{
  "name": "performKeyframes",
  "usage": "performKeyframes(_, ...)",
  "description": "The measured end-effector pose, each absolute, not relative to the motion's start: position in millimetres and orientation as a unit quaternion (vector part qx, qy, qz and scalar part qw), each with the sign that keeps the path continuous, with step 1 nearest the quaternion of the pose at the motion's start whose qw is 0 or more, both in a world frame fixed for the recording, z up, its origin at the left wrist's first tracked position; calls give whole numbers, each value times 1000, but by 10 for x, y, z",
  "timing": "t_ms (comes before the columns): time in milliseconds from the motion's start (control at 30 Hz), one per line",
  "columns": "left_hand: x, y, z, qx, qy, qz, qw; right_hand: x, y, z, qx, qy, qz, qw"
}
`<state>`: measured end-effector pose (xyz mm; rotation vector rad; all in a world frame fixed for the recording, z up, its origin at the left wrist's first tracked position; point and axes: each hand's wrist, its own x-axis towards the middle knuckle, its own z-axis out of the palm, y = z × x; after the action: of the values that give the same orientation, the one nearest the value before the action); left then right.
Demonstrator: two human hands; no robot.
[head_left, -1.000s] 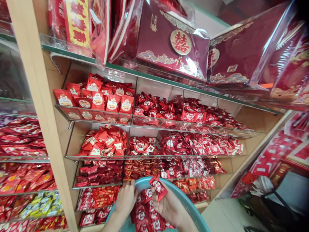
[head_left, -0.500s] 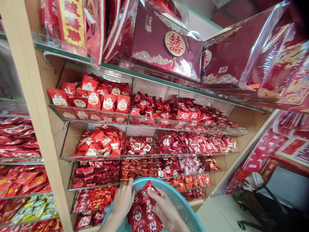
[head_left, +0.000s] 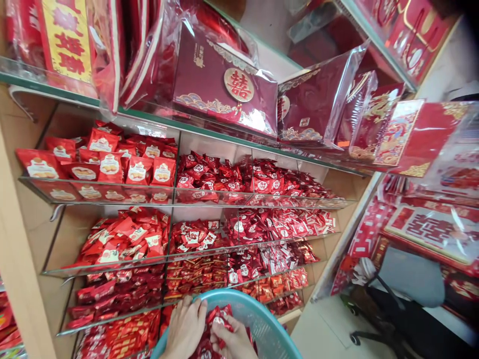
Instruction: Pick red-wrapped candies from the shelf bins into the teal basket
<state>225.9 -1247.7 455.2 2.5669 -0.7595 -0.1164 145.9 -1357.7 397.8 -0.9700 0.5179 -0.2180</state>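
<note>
A teal plastic basket (head_left: 275, 326) with a perforated wall sits low in front of the shelves, with dark red wrapped candy packets (head_left: 205, 349) inside it. My left hand (head_left: 186, 326) is at the left part of its rim, fingers bent over the edge. Inside the basket, my right hand (head_left: 232, 340) pinches a small red candy packet (head_left: 221, 314) with white print between thumb and fingers. Part of the basket's left side is hidden by my left forearm.
Glass shelves (head_left: 209, 197) with dividers hold heaps of red packets (head_left: 127, 234). Above stand maroon gift bags (head_left: 224, 85) in clear wrap. At the right are a black office chair (head_left: 407, 279) with wheels and tiled floor (head_left: 318, 329).
The view has swung to the right, so the shelves sit further left and more of the chair shows. My right hand, with a packet, is lower in the basket. My left hand stays by the rim.
</note>
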Motion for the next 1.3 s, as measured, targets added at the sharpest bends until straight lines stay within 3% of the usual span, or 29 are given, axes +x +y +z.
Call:
performKeyframes(500,2227,-12487,4496,921,-320,-52,214,1642,-13502,3738,-440,255,-112,854)
performKeyframes(867,2226,-12488,4441,919,-334,-53,205,1477,-13623,3998,-422,193,-12,886)
performKeyframes(1300,2207,-12470,4441,918,-326,-52,218,1415,-13552,4083,-387,232,-62,890)
